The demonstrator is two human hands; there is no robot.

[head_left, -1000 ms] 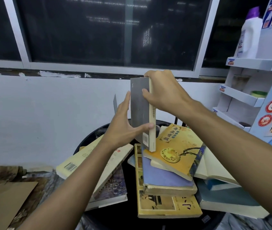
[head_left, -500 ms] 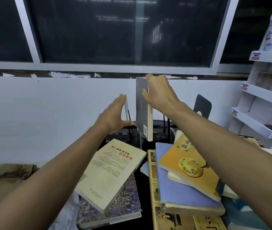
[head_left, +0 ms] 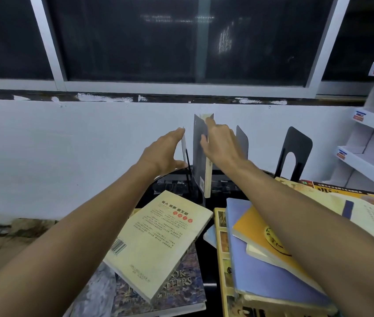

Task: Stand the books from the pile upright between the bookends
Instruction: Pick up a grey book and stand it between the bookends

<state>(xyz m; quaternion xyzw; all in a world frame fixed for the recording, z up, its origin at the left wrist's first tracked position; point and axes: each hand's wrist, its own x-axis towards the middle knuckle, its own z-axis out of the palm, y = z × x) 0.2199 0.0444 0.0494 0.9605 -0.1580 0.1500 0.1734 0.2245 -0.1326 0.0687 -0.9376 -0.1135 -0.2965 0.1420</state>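
- Done so far: one grey book (head_left: 197, 156) upright at frame centre, between the left bookend (head_left: 184, 143) and middle bookend (head_left: 242, 143).
- My right hand (head_left: 223, 145) pinches its top edge, thumb on the cover.
- My left hand (head_left: 163, 154), fingers straight, presses flat on the left bookend.
- Left to do: the pile (head_left: 158, 243), lower frame, all lying flat.
- Unclear: whether the book's foot is seated.

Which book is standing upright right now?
The grey book, gripped by the right hand, stands on end by the bookend the left hand touches; all others lie flat in the pile.
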